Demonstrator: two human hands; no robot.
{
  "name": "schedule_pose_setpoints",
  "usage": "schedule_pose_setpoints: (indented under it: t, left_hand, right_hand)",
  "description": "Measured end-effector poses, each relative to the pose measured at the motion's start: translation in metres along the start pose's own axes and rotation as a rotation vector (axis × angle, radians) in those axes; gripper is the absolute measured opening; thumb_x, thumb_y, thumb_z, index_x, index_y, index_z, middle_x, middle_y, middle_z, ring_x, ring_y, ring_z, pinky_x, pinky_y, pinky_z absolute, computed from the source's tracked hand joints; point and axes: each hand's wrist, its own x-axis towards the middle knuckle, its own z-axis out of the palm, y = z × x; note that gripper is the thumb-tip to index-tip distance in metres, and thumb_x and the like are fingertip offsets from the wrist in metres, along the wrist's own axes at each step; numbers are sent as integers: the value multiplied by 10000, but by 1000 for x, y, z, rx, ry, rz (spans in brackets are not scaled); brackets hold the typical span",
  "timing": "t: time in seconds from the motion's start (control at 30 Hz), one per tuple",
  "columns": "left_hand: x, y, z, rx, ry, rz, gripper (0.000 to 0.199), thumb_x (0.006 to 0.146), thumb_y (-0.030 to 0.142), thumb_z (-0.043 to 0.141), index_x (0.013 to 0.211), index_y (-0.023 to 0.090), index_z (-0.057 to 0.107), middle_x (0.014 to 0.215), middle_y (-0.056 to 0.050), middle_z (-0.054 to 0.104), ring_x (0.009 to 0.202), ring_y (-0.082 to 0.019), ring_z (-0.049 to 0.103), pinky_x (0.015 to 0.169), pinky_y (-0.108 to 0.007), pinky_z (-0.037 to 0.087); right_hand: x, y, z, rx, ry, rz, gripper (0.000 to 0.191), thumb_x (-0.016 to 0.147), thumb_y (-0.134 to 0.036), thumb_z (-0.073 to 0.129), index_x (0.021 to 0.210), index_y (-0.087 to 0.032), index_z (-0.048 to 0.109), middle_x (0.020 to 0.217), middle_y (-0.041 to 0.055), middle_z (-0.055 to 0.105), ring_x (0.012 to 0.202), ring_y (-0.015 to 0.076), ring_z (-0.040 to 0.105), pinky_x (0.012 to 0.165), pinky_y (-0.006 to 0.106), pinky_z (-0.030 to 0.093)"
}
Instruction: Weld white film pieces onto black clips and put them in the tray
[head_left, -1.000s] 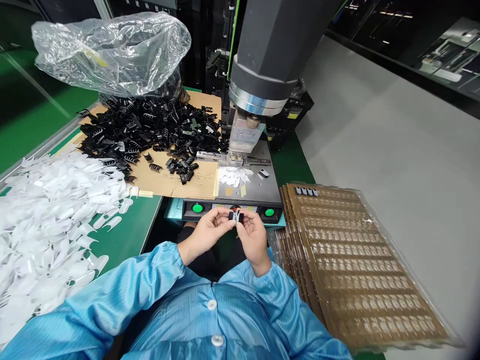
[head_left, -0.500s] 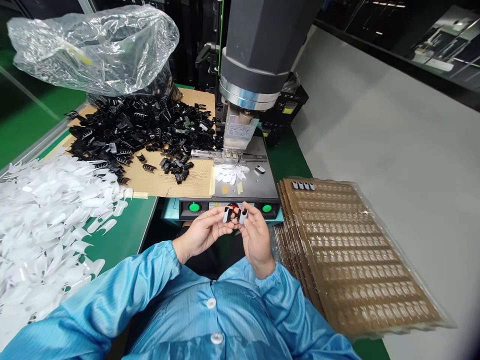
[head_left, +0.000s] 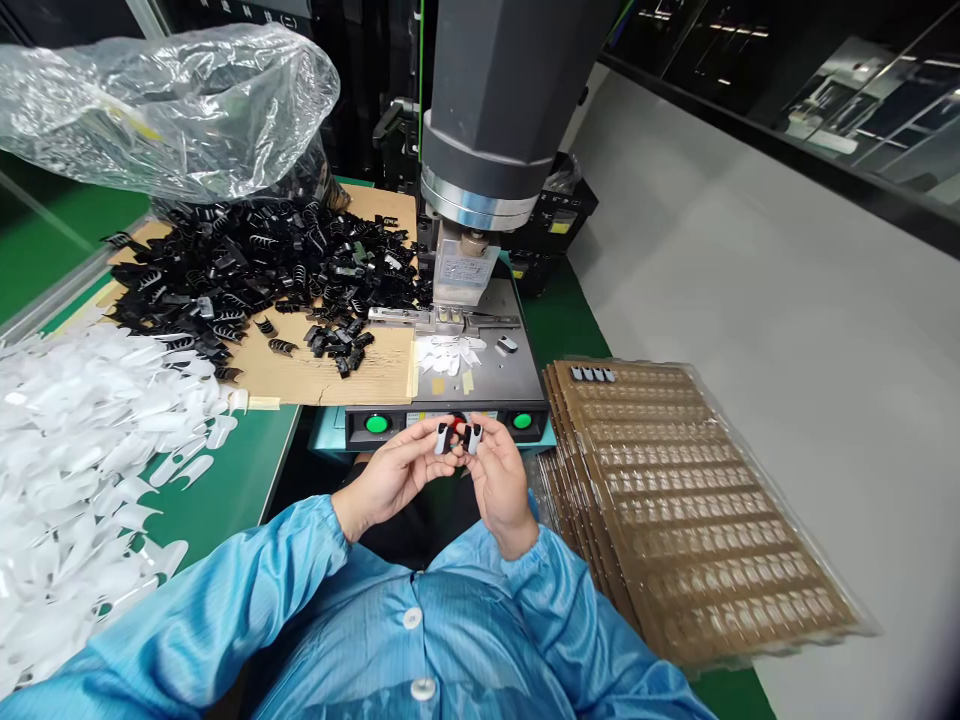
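My left hand (head_left: 390,475) pinches one small black and white part (head_left: 443,437) and my right hand (head_left: 499,480) pinches a second one (head_left: 472,436). The two parts stand side by side, close together, just in front of the press's button panel (head_left: 450,423). Both sleeves are light blue. Behind the hands stands the grey press (head_left: 495,110), its horn (head_left: 459,270) down over the fixture on the metal plate (head_left: 495,375). A few white pieces (head_left: 448,354) and one finished part (head_left: 508,344) lie on that plate.
A heap of black clips (head_left: 262,270) lies on cardboard (head_left: 330,375) at the left, under a clear plastic bag (head_left: 165,110). White plastic pieces (head_left: 82,450) cover the green mat. A stack of brown trays (head_left: 675,500) lies at the right, several parts (head_left: 592,374) in its far corner.
One second ago both hands held the parts pressed together as one. Now the two parts are apart, one in each hand, held upright. The view has shifted slightly.
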Motion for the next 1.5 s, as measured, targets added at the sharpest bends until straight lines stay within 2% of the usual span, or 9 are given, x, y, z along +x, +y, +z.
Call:
schedule_pose_setpoints:
  t: [0.2,0.5,0.7,0.83,1.0,1.17,1.3,1.43,1.5]
  left_hand:
    - [-1,-2,0,24,6,4,375,979,211,728,1348,155,680,1159,-123,784,986,-228,805,849,-297,668]
    - [-1,-3,-1,34,-1,1,373,979,222,734,1343,157,686,1207,-134,780,1019,-236,800,859,-297,662]
    - [0,-3,-1,71,18,5,377,955,254,771,1313,163,698,1144,-113,781,951,-211,800,854,-292,666]
    - [-1,-7,-4,129,85,44,387,919,292,826,1272,195,701,1040,-67,773,906,-194,795,886,-314,667]
    - [-3,-12,-5,184,120,108,283,873,332,879,1068,227,702,973,-19,747,892,-169,767,862,-289,647]
    - [-3,-9,-7,465,173,197,372,815,432,913,1037,223,700,1022,-37,742,907,-185,744,830,-294,636]
    - [3,17,-24,965,244,416,405,890,549,799,1111,223,708,1197,-99,737,1121,-278,710,1003,-429,600]
    - [15,55,-53,1407,388,643,358,952,559,697,1108,237,701,1220,-82,702,1200,-291,665,1171,-503,486]
    - [23,67,-68,1494,462,665,371,961,584,663,1109,246,696,1223,-76,694,1195,-296,666,1161,-513,497]
  right_hand:
    - [-1,2,-2,-30,-26,-24,352,887,-278,747,1227,-278,660,1139,29,714,859,162,667,790,333,570]
    - [0,3,-4,-7,-5,5,331,879,-267,701,1208,-270,661,1104,36,710,862,170,651,794,342,564]
    - [1,7,-7,-91,-26,-24,335,887,-242,617,1219,-275,596,1099,37,676,861,176,645,783,349,564]
    - [0,3,-7,-465,-108,-196,314,843,-182,572,1140,-278,535,1004,6,605,879,180,624,816,351,552]
    - [1,-11,4,-1076,-180,-354,313,846,-229,658,1127,-258,523,1085,44,623,997,230,632,885,390,541]
    - [15,-27,2,-1181,-237,-406,267,839,-184,642,1086,-256,567,1049,32,662,972,220,653,853,349,536]
    - [52,-55,-43,-1160,-91,-465,266,861,-208,659,1119,-263,625,1085,40,686,981,217,658,868,338,536]
    - [115,-98,-138,-1211,311,-458,257,897,-239,642,1152,-230,665,1115,63,726,1012,223,675,896,331,539]
    - [144,-120,-191,-1318,549,-313,269,915,-223,619,1175,-195,678,1143,87,752,1045,223,692,950,324,534]
